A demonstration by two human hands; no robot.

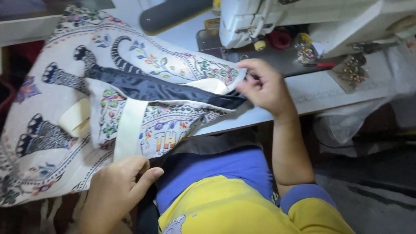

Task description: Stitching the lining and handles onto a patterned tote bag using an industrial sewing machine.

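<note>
At the lap edge: the left hand [115, 190] grips the lower hem of a printed tote bag [52, 99], thumb on top and fingers curled under the cloth beside a cream strap [129, 128].
Bag position: it lies spread over the table's left end, its mouth open on a dark lining [160, 90].
At the bag's corner: the right hand [265, 86] pinches the corner where lining meets print, fingertips closed on the fabric.
Step in hand: by my reading, lining up the bag's opening towards the machine.
Next move calls for: keeping both edges taut and matched.
Surface: a pale sewing table [329, 89].
Farther back: a white sewing machine [277, 17], a red thread spool [280, 39], small beads.
Room: dim, grey floor to the right.
</note>
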